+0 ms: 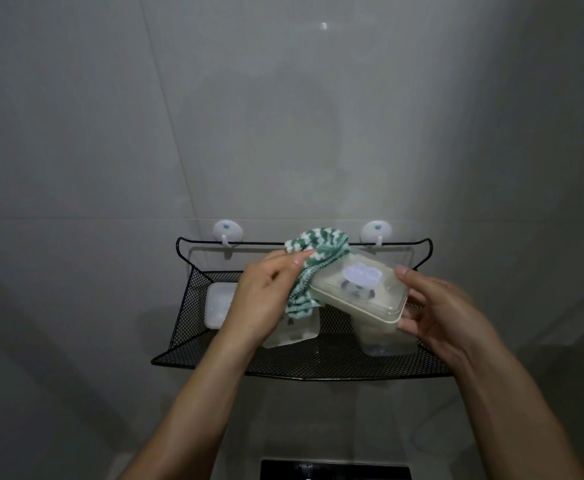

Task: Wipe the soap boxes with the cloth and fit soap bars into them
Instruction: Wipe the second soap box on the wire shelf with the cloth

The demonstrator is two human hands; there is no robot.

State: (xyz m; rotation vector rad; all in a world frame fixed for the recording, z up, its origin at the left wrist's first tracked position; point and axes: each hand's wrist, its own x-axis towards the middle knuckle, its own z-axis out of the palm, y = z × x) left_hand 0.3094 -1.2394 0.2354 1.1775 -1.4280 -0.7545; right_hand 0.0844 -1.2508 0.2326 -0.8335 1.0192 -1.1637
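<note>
Head view shows the right hand holding a closed soap box up above the black mesh shelf, fingers curled round its end. The left hand grips the green and white cloth and presses it on the box's far corner. Only one end of the box is held, so a hard rub could tip it or pop the clear lid. It might slip and drop on the other boxes lying on the shelf, or bounce off the edge.
</note>
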